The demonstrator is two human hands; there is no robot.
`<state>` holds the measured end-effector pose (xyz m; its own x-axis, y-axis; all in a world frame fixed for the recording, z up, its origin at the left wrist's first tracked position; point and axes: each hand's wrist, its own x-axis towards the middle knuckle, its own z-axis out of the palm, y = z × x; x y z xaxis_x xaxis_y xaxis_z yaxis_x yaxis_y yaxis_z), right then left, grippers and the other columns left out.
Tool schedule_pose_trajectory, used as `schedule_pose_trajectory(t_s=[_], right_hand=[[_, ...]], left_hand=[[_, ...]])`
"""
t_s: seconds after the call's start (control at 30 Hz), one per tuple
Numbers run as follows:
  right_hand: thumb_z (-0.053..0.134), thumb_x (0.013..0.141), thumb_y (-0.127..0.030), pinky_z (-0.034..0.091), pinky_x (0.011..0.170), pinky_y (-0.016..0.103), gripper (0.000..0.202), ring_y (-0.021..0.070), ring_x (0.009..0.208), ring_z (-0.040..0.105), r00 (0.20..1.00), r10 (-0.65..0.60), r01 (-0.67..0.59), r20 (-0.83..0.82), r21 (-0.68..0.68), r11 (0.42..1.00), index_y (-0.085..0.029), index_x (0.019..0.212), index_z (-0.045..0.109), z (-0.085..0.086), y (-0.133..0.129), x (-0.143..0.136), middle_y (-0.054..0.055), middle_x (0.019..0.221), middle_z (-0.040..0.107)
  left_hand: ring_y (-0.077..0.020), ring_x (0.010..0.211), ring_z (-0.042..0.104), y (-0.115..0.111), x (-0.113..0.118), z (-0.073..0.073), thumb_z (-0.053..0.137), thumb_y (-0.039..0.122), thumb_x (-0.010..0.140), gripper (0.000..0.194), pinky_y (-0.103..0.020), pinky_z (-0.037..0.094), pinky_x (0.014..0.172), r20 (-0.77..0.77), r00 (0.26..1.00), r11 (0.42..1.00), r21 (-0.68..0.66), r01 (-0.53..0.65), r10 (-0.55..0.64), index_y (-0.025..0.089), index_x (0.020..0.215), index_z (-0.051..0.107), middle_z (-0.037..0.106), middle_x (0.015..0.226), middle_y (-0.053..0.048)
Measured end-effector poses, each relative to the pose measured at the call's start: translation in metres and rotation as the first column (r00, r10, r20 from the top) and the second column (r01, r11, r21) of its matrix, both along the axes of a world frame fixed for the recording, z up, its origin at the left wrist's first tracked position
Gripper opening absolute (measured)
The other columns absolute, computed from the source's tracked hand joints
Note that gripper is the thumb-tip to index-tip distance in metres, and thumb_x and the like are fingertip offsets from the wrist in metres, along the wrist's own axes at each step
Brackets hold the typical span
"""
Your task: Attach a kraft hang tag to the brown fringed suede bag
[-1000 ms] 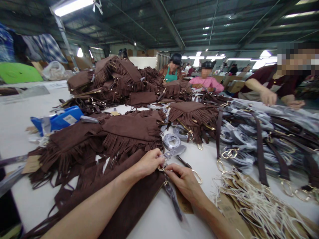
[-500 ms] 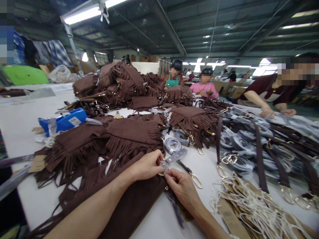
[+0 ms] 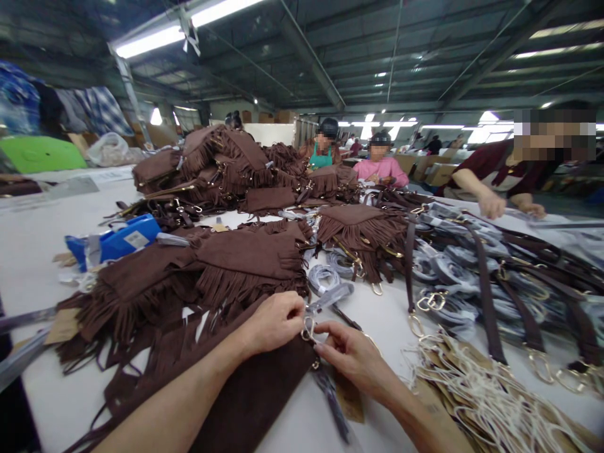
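- Brown bag (image 3: pixel 259 390), gold clasp (image 3: pixel 308 328) at corner
- Left hand (image 3: pixel 274 322) over bag, fingers clamped on clasp
- Right hand (image 3: pixel 352 352) beside bag, finger grip (partly hidden) can't be told

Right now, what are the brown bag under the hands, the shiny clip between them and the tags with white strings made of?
Brown bag: looks like suede, real or imitation, since its surface is soft-looking and dull.
Shiny clip: probably polished metal, because it glints.
Tags: seem matte brown card, being flat and thin; their white strings look like thin cord.
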<state>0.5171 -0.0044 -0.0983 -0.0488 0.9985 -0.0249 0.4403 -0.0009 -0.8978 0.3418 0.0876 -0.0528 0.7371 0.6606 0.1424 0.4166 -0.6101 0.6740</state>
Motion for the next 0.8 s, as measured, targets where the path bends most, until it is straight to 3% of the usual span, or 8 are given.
schedule_pose_trajectory(t_s=[0.07,0.13,0.23,0.33,0.43,0.53,0.7,0.8], right_hand=[[0.060,0.078,-0.033,0.029,0.050,0.023,0.034,0.0113,0.053,0.041,0.995,0.056,-0.059,-0.083,-0.034,0.998,-0.017,0.107,0.063,0.006,-0.002,0.008,-0.007,0.059,0.047],[0.060,0.078,-0.030,0.033,0.054,0.023,0.032,0.0114,0.056,0.044,0.991,0.100,-0.102,-0.093,-0.021,0.995,-0.018,0.107,0.063,0.013,-0.004,0.014,-0.007,0.062,0.052],[0.061,0.078,-0.029,0.039,0.066,0.025,0.025,0.0139,0.067,0.054,0.992,0.126,-0.126,-0.013,0.024,0.992,-0.020,0.101,0.066,0.021,-0.007,0.018,-0.003,0.069,0.063],[0.060,0.078,-0.030,0.040,0.063,0.024,0.021,0.0143,0.068,0.056,0.996,0.078,-0.077,-0.040,0.037,0.996,-0.021,0.096,0.066,0.021,-0.007,0.018,-0.003,0.071,0.063],[0.052,0.084,-0.033,0.038,0.054,0.023,0.021,0.0124,0.058,0.051,0.994,0.016,-0.013,-0.112,0.025,1.000,-0.021,0.097,0.063,0.017,-0.005,0.013,-0.005,0.065,0.057],[0.050,0.088,-0.038,0.039,0.056,0.023,0.023,0.0132,0.058,0.053,0.995,0.017,-0.012,-0.098,0.049,0.999,-0.022,0.100,0.063,0.014,-0.003,0.002,-0.004,0.063,0.060],[0.047,0.090,-0.040,0.037,0.057,0.024,0.029,0.0140,0.060,0.053,0.998,-0.029,0.037,-0.062,0.145,0.989,-0.021,0.072,0.059,0.014,-0.002,-0.010,-0.003,0.063,0.059],[0.049,0.089,-0.042,0.036,0.057,0.024,0.031,0.0135,0.059,0.050,0.996,-0.067,0.074,-0.061,0.120,0.990,-0.020,0.069,0.059,0.013,-0.001,-0.009,-0.003,0.062,0.057]], left_hand=[[-0.0148,0.067,0.047,0.004,-0.001,0.002,0.050,0.020,0.067,0.006,-0.025,0.033,0.060,0.133,0.991,0.968,-0.249,0.009,0.025,0.018,0.062,0.052,0.056,0.071,-0.001],[-0.0133,0.064,0.045,0.004,0.000,0.003,0.052,0.022,0.061,0.006,-0.024,0.032,0.057,0.222,0.974,0.886,-0.458,0.066,0.043,0.017,0.062,0.053,0.059,0.074,-0.002],[-0.0101,0.058,0.042,-0.001,0.004,0.004,0.055,0.024,0.060,0.011,-0.023,0.029,0.052,0.282,0.957,0.790,-0.600,0.128,0.060,0.015,0.065,0.057,0.062,0.076,-0.002],[-0.0101,0.058,0.045,-0.005,0.005,0.004,0.058,0.028,0.064,0.015,-0.022,0.029,0.052,0.299,0.951,0.776,-0.618,0.129,0.080,0.014,0.072,0.060,0.062,0.074,-0.001],[-0.0113,0.062,0.046,-0.005,0.006,0.002,0.061,0.030,0.068,0.016,-0.022,0.032,0.055,0.349,0.930,0.809,-0.576,0.119,0.111,0.015,0.074,0.059,0.058,0.071,0.000],[-0.0124,0.066,0.046,-0.007,0.009,0.002,0.064,0.030,0.069,0.016,-0.023,0.036,0.061,0.426,0.899,0.844,-0.515,0.152,0.098,0.015,0.072,0.058,0.054,0.069,0.001],[-0.0123,0.068,0.045,-0.014,0.015,0.005,0.065,0.030,0.070,0.017,-0.023,0.038,0.063,0.464,0.881,0.848,-0.500,0.176,0.091,0.016,0.071,0.056,0.051,0.069,0.001],[-0.0107,0.063,0.045,-0.012,0.014,0.001,0.069,0.034,0.070,0.023,-0.022,0.036,0.059,0.407,0.906,0.819,-0.555,0.144,0.116,0.016,0.077,0.056,0.052,0.068,0.003]])
